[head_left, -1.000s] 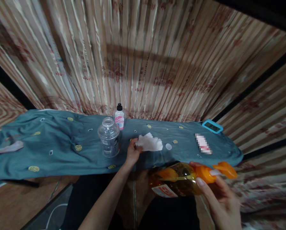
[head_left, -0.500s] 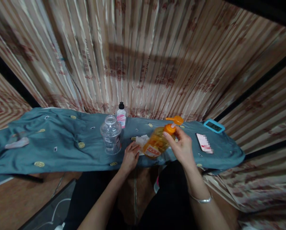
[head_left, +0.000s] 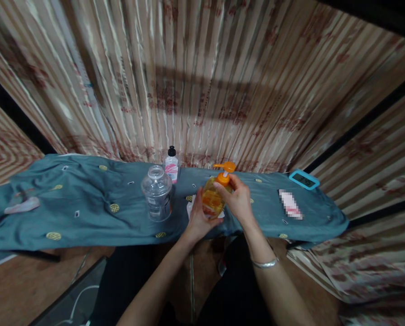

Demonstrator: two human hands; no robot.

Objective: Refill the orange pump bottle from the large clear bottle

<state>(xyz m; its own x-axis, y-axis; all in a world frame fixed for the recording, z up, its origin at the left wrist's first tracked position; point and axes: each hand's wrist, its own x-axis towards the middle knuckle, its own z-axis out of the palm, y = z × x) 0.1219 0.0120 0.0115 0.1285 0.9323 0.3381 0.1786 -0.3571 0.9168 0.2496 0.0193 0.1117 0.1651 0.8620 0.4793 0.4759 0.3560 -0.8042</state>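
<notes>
An amber see-through pump bottle [head_left: 212,198] with an orange pump top is held between my two hands, tilted slightly. My right hand [head_left: 238,198] grips it at the neck, just under the pump. Low on its left side, my left hand [head_left: 200,221] wraps around the body and covers part of the label. A piece of white tissue [head_left: 189,208] lies on the cloth beside and partly behind my left hand. To the left stands a clear, uncapped plastic bottle [head_left: 156,194]. Behind that is a small bottle with a black cap and pink label [head_left: 171,168].
A blue-green cloth [head_left: 94,199] covers the narrow table. At the right lie a phone [head_left: 290,204] with a blurred screen and a blue-framed digital clock [head_left: 304,179]. A crumpled clear plastic piece [head_left: 22,205] lies far left. Striped curtains [head_left: 189,90] hang behind the table.
The pump bottle has moved left and become more upright. My left hand has gone from the tissue to the bottle's body; my right hand still holds the neck.
</notes>
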